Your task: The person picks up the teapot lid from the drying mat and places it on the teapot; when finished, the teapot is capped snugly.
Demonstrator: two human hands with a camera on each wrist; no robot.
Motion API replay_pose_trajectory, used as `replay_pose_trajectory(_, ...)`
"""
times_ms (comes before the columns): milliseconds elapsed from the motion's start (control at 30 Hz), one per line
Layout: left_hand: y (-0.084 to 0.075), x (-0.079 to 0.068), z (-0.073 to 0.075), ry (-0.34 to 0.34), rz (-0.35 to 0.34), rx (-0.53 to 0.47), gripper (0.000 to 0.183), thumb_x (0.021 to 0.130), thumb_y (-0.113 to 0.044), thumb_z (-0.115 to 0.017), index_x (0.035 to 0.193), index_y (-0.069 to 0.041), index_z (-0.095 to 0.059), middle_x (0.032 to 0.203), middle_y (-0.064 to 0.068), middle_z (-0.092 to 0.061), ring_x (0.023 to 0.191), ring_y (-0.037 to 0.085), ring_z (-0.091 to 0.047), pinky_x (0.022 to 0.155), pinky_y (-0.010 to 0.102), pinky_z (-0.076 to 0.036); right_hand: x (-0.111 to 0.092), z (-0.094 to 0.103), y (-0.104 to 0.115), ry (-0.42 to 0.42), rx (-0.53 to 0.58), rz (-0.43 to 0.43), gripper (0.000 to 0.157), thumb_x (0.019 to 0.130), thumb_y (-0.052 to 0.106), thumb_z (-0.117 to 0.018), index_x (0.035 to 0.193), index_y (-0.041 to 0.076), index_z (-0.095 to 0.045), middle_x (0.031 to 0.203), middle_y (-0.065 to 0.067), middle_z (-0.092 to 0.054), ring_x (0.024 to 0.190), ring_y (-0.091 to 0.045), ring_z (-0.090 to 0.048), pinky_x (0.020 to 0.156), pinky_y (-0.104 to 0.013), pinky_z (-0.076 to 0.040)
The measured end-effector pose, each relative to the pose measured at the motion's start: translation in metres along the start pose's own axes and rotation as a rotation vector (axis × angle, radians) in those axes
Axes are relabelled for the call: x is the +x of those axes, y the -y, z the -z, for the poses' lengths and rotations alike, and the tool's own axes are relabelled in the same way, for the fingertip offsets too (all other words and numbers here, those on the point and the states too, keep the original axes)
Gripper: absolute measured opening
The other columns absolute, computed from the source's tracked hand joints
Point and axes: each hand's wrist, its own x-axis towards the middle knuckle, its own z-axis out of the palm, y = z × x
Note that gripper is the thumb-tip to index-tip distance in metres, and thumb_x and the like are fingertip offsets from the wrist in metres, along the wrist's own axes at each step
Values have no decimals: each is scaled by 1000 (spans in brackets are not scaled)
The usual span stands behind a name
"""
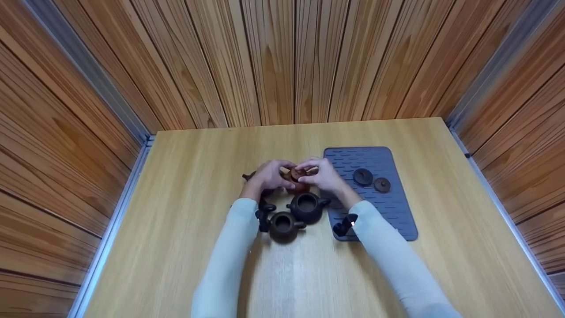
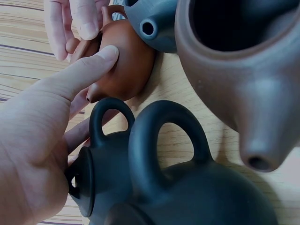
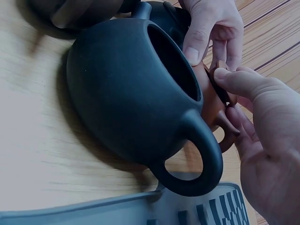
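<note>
Near the middle of the table is a small reddish-brown teapot (image 2: 133,61). My left hand (image 1: 268,175) grips it, thumb against its body in the left wrist view. My right hand (image 1: 325,177) pinches the matching lid (image 1: 297,173) between thumb and fingers; it is tilted at the pot's mouth, with a dark gap showing under its edge in the right wrist view. Right beside them stands a lidless black teapot (image 3: 126,89). A lidless brown teapot (image 1: 284,229) sits closer to the body. Under my left wrist are two dark teapots, one a lidded pot (image 2: 110,171).
A grey ribbed mat (image 1: 375,212) lies on the right of the wooden table (image 1: 176,212). On it rest a larger black lid (image 1: 363,176) and a smaller brown lid (image 1: 382,184). Wood-plank walls (image 1: 282,62) enclose the back and sides.
</note>
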Motion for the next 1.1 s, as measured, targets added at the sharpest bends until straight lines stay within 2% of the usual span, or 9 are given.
replay_pose_trajectory(200, -1, -1, 1, 3, 11, 3, 64, 96, -27, -93, 155, -24, -69, 163, 8, -67, 144, 30, -65, 126, 49, -50, 0, 0, -1, 6, -2, 5, 32, 96, 0, -87, 127, 1, -83, 131, -22, -75, 122, -33, -72, 109, -50, -62)
replay_pose_trajectory(533, 3, 0, -1, -3, 17, -2, 62, 95, -27, -93, 152, -21, -70, 161, 8, -68, 133, 29, -67, 121, 49, -51, -4, -5, -4, 4, 4, -16, 33, 95, 0, -88, 127, 2, -84, 131, -22, -75, 124, -33, -71, 107, -39, -62)
replay_pose_trajectory(767, 0, -1, 0, 6, 31, -13, 62, 95, -28, -93, 152, -22, -70, 162, 7, -68, 128, 30, -67, 119, 49, -52, -6, -5, -7, 9, -7, -30, 34, 97, 5, -87, 131, 4, -83, 136, -22, -71, 131, -36, -67, 114, -47, -59)
replay_pose_trajectory(900, 0, 0, -1, 15, 38, -20, 62, 96, -28, -93, 153, -23, -69, 162, 6, -67, 128, 28, -67, 119, 48, -52, -7, -6, -10, 19, -10, -44, 37, 98, 8, -88, 134, 5, -82, 140, -23, -68, 134, -36, -64, 118, -47, -54)
replay_pose_trajectory(1100, 0, 0, -1, 12, 43, -25, 62, 95, -26, -93, 153, -23, -69, 163, 7, -67, 131, 28, -66, 122, 49, -52, -7, -6, -10, 22, 3, -24, 37, 98, 8, -87, 135, 4, -81, 138, -24, -66, 132, -37, -63, 117, -47, -52)
